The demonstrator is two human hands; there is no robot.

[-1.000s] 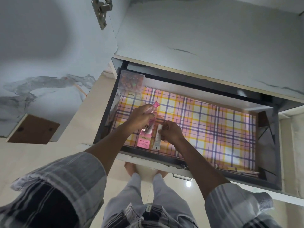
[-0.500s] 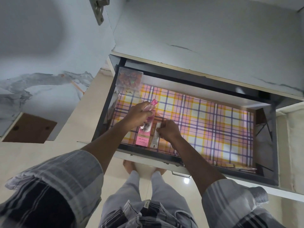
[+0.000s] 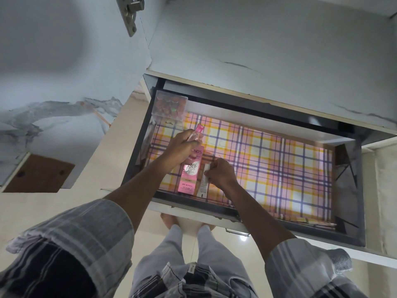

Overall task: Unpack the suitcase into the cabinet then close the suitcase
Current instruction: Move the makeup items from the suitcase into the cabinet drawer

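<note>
The cabinet drawer [image 3: 352,237] stands pulled out, lined with pink, yellow and purple checked paper [image 3: 279,164]. A pink cream box [image 3: 189,179] lies at its front left. My left hand [image 3: 182,151] hovers over that box and grips a small clear bottle with a pink cap [image 3: 196,133]. Beside the box lies a slim white tube [image 3: 204,186], and my right hand [image 3: 221,174] pinches its upper end. The suitcase is out of view.
A clear plastic box of small orange pieces [image 3: 169,106] sits in the drawer's back left corner. An open cabinet door with a metal hinge [image 3: 131,14] hangs to the left. My bare feet [image 3: 169,220] stand on the pale floor under the drawer front.
Both hands stay at the drawer's front left. The pink-capped bottle has tipped a little more upright in my left hand; my right hand stays on the white tube.
</note>
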